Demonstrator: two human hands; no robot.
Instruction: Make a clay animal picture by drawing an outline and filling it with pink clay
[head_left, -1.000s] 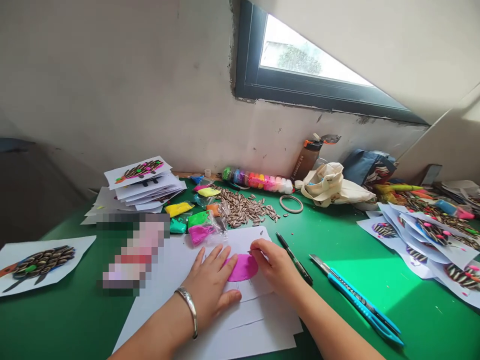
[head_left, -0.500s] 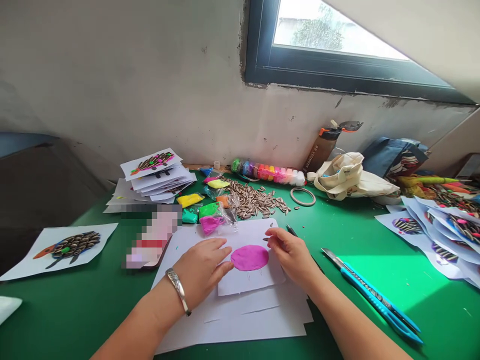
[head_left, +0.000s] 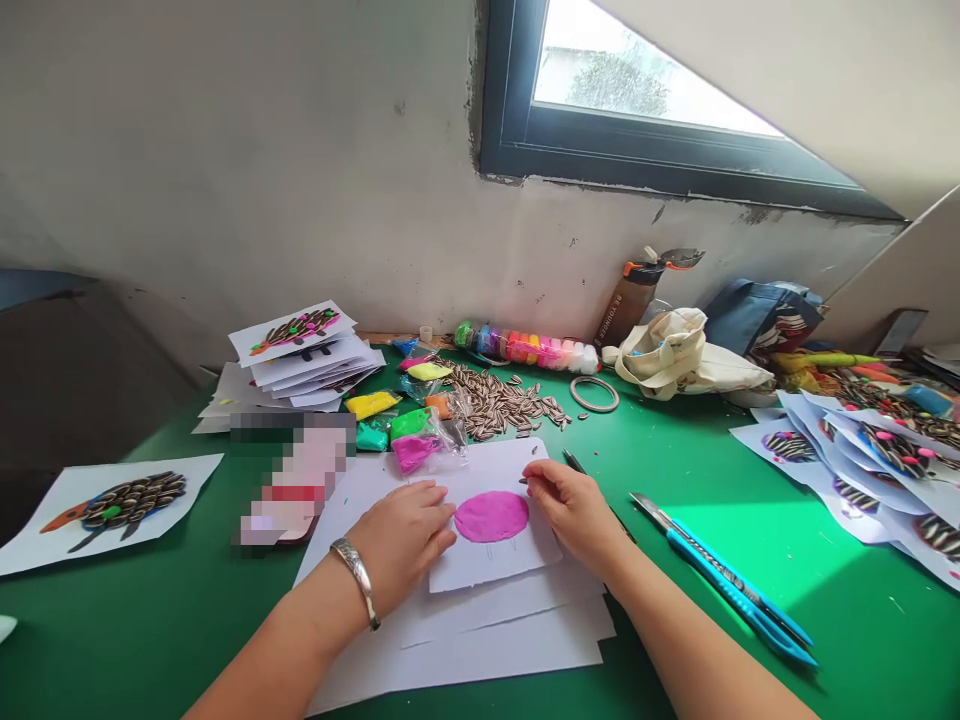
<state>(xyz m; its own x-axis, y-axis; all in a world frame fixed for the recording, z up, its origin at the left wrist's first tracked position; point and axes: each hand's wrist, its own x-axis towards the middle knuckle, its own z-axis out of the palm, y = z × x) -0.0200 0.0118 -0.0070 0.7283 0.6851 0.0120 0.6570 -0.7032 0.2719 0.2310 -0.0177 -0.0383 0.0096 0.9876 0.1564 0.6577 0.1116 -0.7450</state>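
A flattened oval of magenta clay [head_left: 492,516] lies on a small white card [head_left: 480,575], with thin drawn lines showing below it. My left hand [head_left: 409,535], wearing a silver bangle [head_left: 356,580], rests flat on the left part of the card, its fingers stretched out and holding nothing. At the card's right side my right hand [head_left: 570,505] pinches a dark sunflower seed [head_left: 523,481] between thumb and fingertips; most of the seed is hidden. One more striped seed [head_left: 534,450] lies near the card's top edge. Larger white sheets [head_left: 525,640] lie underneath.
Loose sunflower seeds [head_left: 499,405] are heaped behind the card, beside bagged clay [head_left: 416,450]. A pen [head_left: 577,463] and a blue craft knife [head_left: 739,580] lie to the right. Finished seed pictures [head_left: 135,510] sit on both sides. A bottle [head_left: 630,300] leans against the wall.
My right fingers have closed together on the seed, which was partly visible at the fingertips before. My left hand stays on the card. The whole view has shifted slightly.
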